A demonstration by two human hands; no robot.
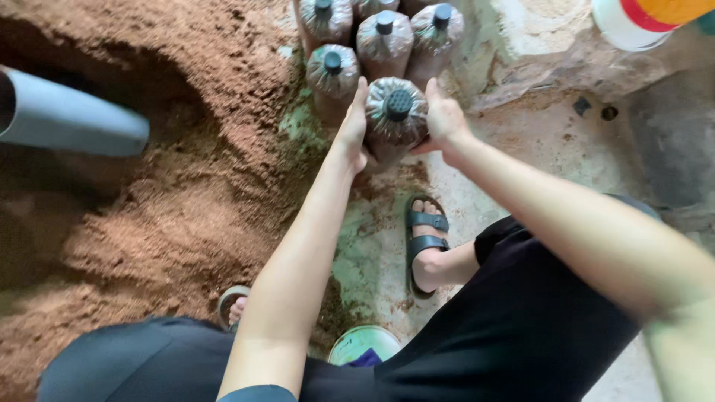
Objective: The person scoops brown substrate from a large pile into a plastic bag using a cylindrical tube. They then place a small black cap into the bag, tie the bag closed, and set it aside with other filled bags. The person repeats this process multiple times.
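Both hands clamp 1 filled plastic bag (pixel 395 119) between them, brown sawdust-like fill, dark ribbed cap on top, bag upright and low over the concrete floor (pixel 536 141); can't tell if its base touches down. Left hand (pixel 352 130) pressed flat on the bag's left side, fingers straight and together, pointing up-frame. Right hand (pixel 445 119) on the bag's right side, fingers curled around it, thumb near the cap. Held bag sits at the front of a cluster of 5 more capped bags (pixel 383 41), same kind, standing upright, tight together, just behind it; it looks to touch the nearest one. Big heap of loose brown sawdust (pixel 171 201) fills the left half of the view, right beside the bags. Grey pipe (pixel 71 115) pokes in from the left edge over the heap. Right foot in a dark 2-strap sandal (pixel 426 242) on the floor below the bag; toes of the other foot show by the heap's edge. Small green-rimmed bowl (pixel 363 344) near bottom center, partly hidden by dark clothing. White bucket with red and yellow band (pixel 640 18) at top right, well apart.
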